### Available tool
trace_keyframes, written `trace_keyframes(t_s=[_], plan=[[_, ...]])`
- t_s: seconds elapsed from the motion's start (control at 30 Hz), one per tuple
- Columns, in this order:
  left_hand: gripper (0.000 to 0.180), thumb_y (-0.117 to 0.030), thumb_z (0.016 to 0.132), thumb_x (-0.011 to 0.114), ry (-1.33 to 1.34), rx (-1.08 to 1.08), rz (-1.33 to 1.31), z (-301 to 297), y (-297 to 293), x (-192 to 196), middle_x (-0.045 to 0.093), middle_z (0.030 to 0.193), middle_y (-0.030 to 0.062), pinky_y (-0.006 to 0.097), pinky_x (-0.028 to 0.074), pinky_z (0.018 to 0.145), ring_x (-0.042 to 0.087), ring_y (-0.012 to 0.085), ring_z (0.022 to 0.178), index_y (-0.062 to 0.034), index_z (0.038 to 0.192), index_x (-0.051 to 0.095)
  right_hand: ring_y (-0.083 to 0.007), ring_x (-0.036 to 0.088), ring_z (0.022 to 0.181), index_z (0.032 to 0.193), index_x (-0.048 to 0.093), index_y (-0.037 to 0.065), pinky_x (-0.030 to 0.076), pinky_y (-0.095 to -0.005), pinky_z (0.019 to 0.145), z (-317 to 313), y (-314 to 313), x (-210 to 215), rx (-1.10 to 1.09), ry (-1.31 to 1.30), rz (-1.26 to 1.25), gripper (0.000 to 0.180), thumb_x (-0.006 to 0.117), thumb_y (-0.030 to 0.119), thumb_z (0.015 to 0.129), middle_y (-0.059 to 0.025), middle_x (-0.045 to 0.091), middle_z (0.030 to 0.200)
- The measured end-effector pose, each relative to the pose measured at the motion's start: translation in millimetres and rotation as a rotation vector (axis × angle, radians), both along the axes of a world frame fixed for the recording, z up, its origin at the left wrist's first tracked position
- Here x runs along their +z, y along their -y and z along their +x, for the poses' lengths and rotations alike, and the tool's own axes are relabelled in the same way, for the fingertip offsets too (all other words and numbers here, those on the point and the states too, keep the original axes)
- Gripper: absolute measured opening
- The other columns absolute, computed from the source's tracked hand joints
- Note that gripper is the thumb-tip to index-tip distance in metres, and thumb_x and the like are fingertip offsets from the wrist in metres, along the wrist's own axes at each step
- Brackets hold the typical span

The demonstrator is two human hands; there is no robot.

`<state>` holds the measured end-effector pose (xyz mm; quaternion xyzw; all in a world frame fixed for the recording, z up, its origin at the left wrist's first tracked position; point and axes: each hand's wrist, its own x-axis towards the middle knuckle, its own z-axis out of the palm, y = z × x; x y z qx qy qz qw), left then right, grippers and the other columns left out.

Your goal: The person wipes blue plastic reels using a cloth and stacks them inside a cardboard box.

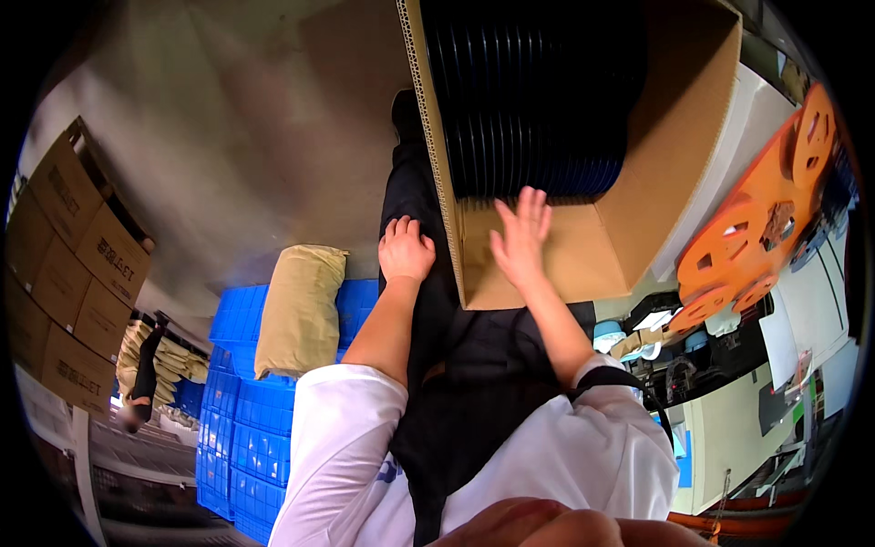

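In front of me an open cardboard box holds rows of thin black discs, packed upright side by side. My right hand is inside the box's near end, fingers spread, just short of the closest row. It grips nothing, and I cannot tell whether its fingertips touch the discs. My left hand rests on my dark trouser leg, left of the box, with its fingers laid out flat and nothing held.
Left of me a tan sack lies on stacked blue plastic crates. Brown cartons are piled at the far left, near another person. On the right stands an orange machine part with round cut-out wheels, near a pale worktable.
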<state>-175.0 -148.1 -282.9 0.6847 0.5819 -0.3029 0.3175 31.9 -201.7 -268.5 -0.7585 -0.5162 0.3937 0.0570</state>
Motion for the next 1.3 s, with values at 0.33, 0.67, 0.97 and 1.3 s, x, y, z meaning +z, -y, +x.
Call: trace_keyframes(t_s=[0.33,0.67,0.97,1.3], plan=[[0.028,-0.025,0.081,0.052,0.076,-0.105,-0.054,-9,-68,-1,0.060,0.114,0.0041,0.039,0.046,0.090,0.052,0.0242,0.111,-0.0114,0.103,0.061,-0.0299,0.008,0.141,0.146,0.006,0.007,0.003,-0.0422,0.114,41,66,26,-1.797,-0.193,0.547,0.078,0.054,0.030,0.090,-0.0158,0.006,0.153],[0.045,-0.012,0.094,0.044,0.452,0.428,0.027,-30,-161,-17,0.048,0.132,0.0169,0.033,0.039,0.100,0.046,0.0243,0.124,-0.0053,0.137,0.035,-0.0357,-0.019,0.139,0.148,-0.003,0.017,-0.004,-0.0496,0.112,58,-50,-110,-1.498,-0.128,-0.192,0.087,0.035,0.066,0.087,-0.0150,-0.020,0.151],[0.042,-0.014,0.082,0.059,0.211,-0.393,0.496,178,-370,75,0.062,0.112,0.0145,0.046,0.025,0.109,0.055,0.0273,0.111,-0.0136,0.124,0.052,-0.0397,-0.024,0.136,0.146,-0.013,0.019,-0.005,-0.0492,0.112,73,-73,-87,-1.212,-0.156,-0.559,0.096,0.048,0.061,0.084,-0.0200,-0.030,0.146],[0.051,-0.018,0.088,0.050,-0.225,-1.000,0.080,167,-251,-3,0.052,0.131,0.0113,0.046,0.017,0.112,0.038,0.0215,0.131,-0.0052,0.135,0.039,-0.0428,-0.016,0.137,0.147,-0.004,0.014,0.003,-0.0504,0.112,56,-42,-92,-1.148,-0.253,-0.314,0.095,0.057,0.051,0.084,-0.0222,-0.021,0.149]])
